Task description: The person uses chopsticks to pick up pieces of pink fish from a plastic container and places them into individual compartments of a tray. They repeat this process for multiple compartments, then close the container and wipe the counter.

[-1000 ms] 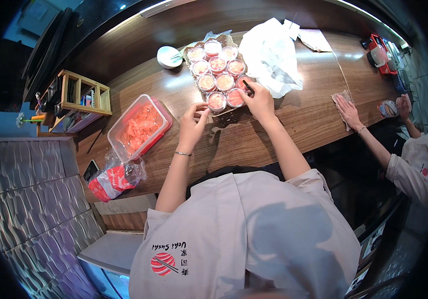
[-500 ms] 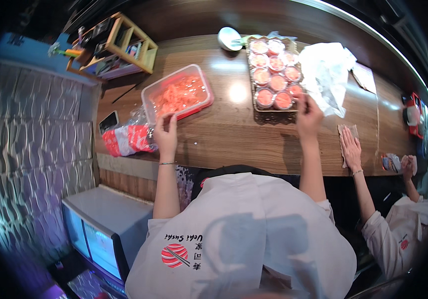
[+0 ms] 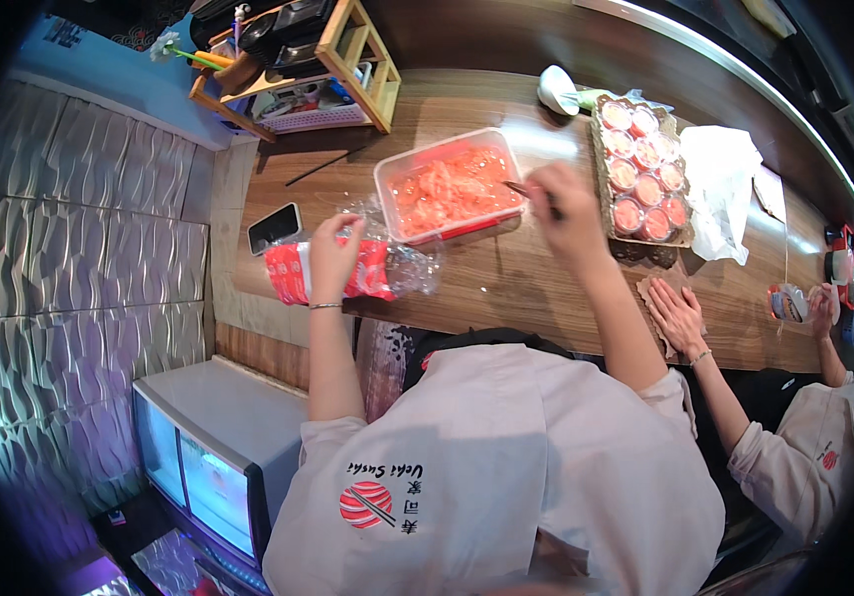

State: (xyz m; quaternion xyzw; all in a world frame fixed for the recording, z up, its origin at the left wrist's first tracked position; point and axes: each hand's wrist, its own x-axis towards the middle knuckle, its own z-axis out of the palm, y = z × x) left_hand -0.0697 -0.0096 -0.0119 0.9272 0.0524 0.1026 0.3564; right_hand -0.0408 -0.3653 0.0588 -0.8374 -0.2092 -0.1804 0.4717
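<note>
Red-and-orange shredded food (image 3: pixel 452 189) fills a white-rimmed red tub (image 3: pixel 394 223) at the table's middle. Just right of it is my right hand (image 3: pixel 568 214), closed around a dark slender utensil (image 3: pixel 516 187) whose tip points at the tub's right edge. The utensil's exact kind is hard to make out. My left hand (image 3: pixel 335 256) hovers over a red-and-white plastic bag (image 3: pixel 290 273), fingers curled toward the thumb; whether they pinch anything is not clear. To the right, a cardboard tray (image 3: pixel 606 204) holds several small clear cups (image 3: pixel 647 189) of the same orange food.
A phone (image 3: pixel 275 228) and a dark stick (image 3: pixel 322 166) lie left of the tub. Behind them stands a wooden rack (image 3: pixel 357 70). A white bowl (image 3: pixel 556 91) and white plastic sheet (image 3: pixel 720 189) are near the tray. At right, a co-worker's hand (image 3: pixel 677 316) presses a brown cloth (image 3: pixel 653 288).
My right hand has left the cup tray and moved left to the tub, now with the dark utensil. My left hand has gone from the tub's corner to above the bag. The view has shifted left.
</note>
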